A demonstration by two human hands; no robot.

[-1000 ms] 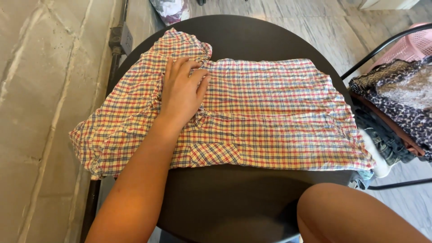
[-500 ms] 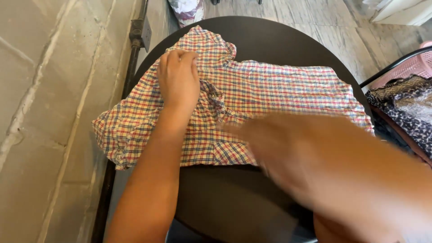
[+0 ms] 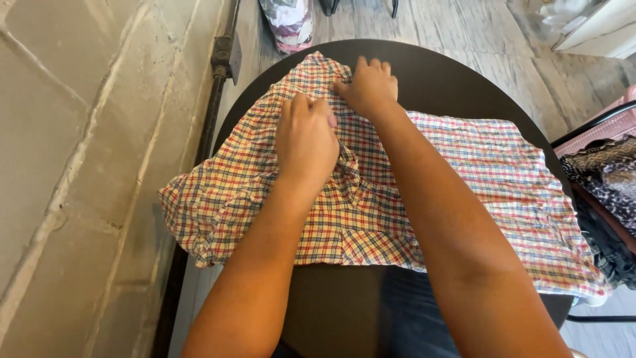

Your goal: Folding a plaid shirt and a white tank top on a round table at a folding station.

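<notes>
Head view shows my left hand (image 3: 306, 142) flat, palm down, fingers together, pressing the middle of the plaid shirt (image 3: 477, 172), where the cloth bunches at its 3 o'clock. My right hand (image 3: 369, 86) sits at 1 o'clock from the left, fingers curled and pinched on a fold of the shirt near its far edge. The shirt lies spread across the round dark table (image 3: 457, 79), its left end hanging over the rim toward 8 o'clock. At 3 o'clock, dark patterned clothes (image 3: 609, 172) sit off the table.
</notes>
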